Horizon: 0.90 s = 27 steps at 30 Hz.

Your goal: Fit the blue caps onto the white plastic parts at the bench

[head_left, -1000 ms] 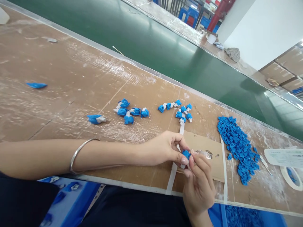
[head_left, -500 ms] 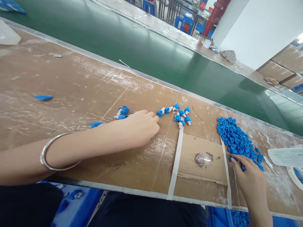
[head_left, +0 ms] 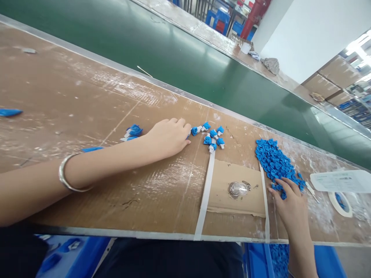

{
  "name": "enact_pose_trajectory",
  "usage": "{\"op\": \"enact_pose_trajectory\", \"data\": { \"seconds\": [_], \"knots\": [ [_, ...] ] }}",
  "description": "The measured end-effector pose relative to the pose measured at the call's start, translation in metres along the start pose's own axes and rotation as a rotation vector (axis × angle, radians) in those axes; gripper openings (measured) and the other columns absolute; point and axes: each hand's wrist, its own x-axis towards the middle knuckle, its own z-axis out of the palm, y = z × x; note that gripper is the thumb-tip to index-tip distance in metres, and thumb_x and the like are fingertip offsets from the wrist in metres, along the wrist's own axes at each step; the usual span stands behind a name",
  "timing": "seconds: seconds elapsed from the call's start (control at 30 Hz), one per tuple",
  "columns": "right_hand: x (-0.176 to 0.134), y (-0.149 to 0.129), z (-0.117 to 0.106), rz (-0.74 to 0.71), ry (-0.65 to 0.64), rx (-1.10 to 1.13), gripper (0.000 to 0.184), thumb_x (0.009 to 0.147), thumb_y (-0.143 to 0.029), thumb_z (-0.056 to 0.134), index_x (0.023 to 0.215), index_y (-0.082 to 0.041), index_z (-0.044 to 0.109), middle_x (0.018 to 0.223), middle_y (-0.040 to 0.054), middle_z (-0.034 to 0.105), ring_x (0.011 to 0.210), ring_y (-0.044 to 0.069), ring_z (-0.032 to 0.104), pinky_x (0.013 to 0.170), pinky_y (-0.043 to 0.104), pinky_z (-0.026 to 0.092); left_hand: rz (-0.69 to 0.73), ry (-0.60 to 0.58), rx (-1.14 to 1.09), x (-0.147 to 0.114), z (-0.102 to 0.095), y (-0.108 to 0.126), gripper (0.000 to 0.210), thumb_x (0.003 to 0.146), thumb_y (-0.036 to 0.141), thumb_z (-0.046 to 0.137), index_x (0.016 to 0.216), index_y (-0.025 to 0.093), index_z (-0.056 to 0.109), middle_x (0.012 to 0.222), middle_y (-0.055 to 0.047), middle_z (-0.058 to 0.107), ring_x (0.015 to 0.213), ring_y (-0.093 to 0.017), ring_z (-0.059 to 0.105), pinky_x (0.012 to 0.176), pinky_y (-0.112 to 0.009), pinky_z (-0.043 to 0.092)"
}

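Observation:
Over the left end of a row of small blue rosettes with white bases [head_left: 194,131], my left hand [head_left: 169,138] has its fingers and thumb closed around the end rosette, which is mostly hidden. More such rosettes [head_left: 213,134] lie clustered just right of that row. At the near edge of a heap of small blue curled pieces [head_left: 275,159] is my right hand [head_left: 292,204]. Its thumb and fingers are apart, with loose blue pieces lying between and under them. Between the hands, a clear round piece [head_left: 239,189] rests on a cardboard sheet [head_left: 220,200] bordered by white strips.
Left of my left hand lie more blue-and-white pieces [head_left: 135,130] and a blue pointed piece [head_left: 11,112]. A white-handled tool [head_left: 311,192], a translucent sheet [head_left: 342,180] and a tape roll [head_left: 333,202] sit at right. A green belt [head_left: 179,58] runs behind the table.
My left hand has moved up to the end rosette of the row. My right thumb and fingers have spread at the heap, where they were pinching a blue piece. The view has shifted right.

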Motion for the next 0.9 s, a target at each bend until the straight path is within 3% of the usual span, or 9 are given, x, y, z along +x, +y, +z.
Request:
{"op": "enact_pose_trajectory", "data": {
  "seconds": [0.1, 0.17, 0.3, 0.47, 0.6, 0.73, 0.9],
  "knots": [
    [0.002, 0.001, -0.014, 0.013, 0.053, -0.033, 0.072, 0.094, -0.076, 0.031, 0.118, -0.017, 0.065, 0.134, 0.0165, 0.053, 0.111, 0.037, 0.054, 0.092, 0.053, 0.039, -0.003, -0.007, 0.010, 0.001, 0.000, 0.000, 0.024, 0.095, 0.026, 0.055, 0.106, 0.006, 0.061, 0.106, -0.019, 0.063, 0.097, -0.034, 0.063, 0.080, -0.039, 0.049],
    [0.002, 0.004, -0.021, 0.005, 0.081, -0.036, 0.071, 0.094, -0.076, 0.034, 0.111, -0.016, 0.068, 0.125, 0.0175, 0.057, 0.108, 0.036, 0.055, 0.094, 0.053, 0.037, -0.008, -0.002, 0.017, 0.001, 0.000, 0.000, 0.025, 0.095, 0.027, 0.054, 0.106, 0.006, 0.061, 0.106, -0.019, 0.063, 0.096, -0.034, 0.064, 0.079, -0.038, 0.049],
    [0.001, 0.012, -0.016, -0.044, -0.010, -0.003, 0.062, 0.099, -0.065, 0.032, 0.095, -0.018, 0.072, 0.099, 0.0125, 0.066, 0.092, 0.031, 0.057, 0.091, 0.048, 0.038, -0.008, 0.032, 0.030, 0.002, 0.003, 0.000, 0.021, 0.094, 0.026, 0.052, 0.100, 0.009, 0.064, 0.099, -0.018, 0.064, 0.091, -0.032, 0.064, 0.074, -0.036, 0.049],
    [0.003, 0.019, 0.002, -0.061, -0.115, 0.002, 0.052, 0.097, -0.050, 0.032, 0.096, -0.017, 0.071, 0.089, 0.0106, 0.068, 0.080, 0.029, 0.056, 0.077, 0.043, 0.041, 0.013, 0.096, 0.012, 0.003, 0.008, -0.003, 0.021, 0.092, 0.021, 0.047, 0.092, 0.011, 0.066, 0.094, -0.018, 0.064, 0.087, -0.032, 0.063, 0.072, -0.038, 0.050],
    [0.009, 0.018, 0.000, -0.103, -0.161, 0.001, 0.038, 0.092, -0.040, 0.037, 0.093, -0.017, 0.067, 0.085, 0.0090, 0.067, 0.076, 0.027, 0.055, 0.072, 0.040, 0.041, 0.009, 0.113, -0.050, 0.003, 0.009, -0.003, 0.019, 0.091, 0.020, 0.047, 0.089, 0.013, 0.066, 0.093, -0.018, 0.063, 0.089, -0.032, 0.062, 0.074, -0.038, 0.049],
    [0.013, 0.009, -0.007, -0.191, -0.148, -0.002, 0.027, 0.090, -0.032, 0.039, 0.088, -0.020, 0.064, 0.088, 0.0077, 0.067, 0.078, 0.027, 0.054, 0.074, 0.039, 0.040, 0.010, 0.100, -0.074, 0.002, 0.009, -0.002, 0.020, 0.092, 0.019, 0.047, 0.091, 0.011, 0.065, 0.095, -0.020, 0.063, 0.090, -0.034, 0.062, 0.075, -0.041, 0.049],
    [-0.003, 0.005, -0.010, -0.267, -0.055, 0.007, 0.030, 0.098, -0.025, 0.038, 0.088, -0.018, 0.065, 0.097, 0.0081, 0.069, 0.086, 0.026, 0.058, 0.080, 0.039, 0.043, 0.019, 0.051, 0.006, 0.002, 0.006, -0.002, 0.021, 0.092, 0.019, 0.044, 0.094, 0.012, 0.065, 0.095, -0.018, 0.063, 0.090, -0.031, 0.061, 0.076, -0.039, 0.049]
  ]
}}
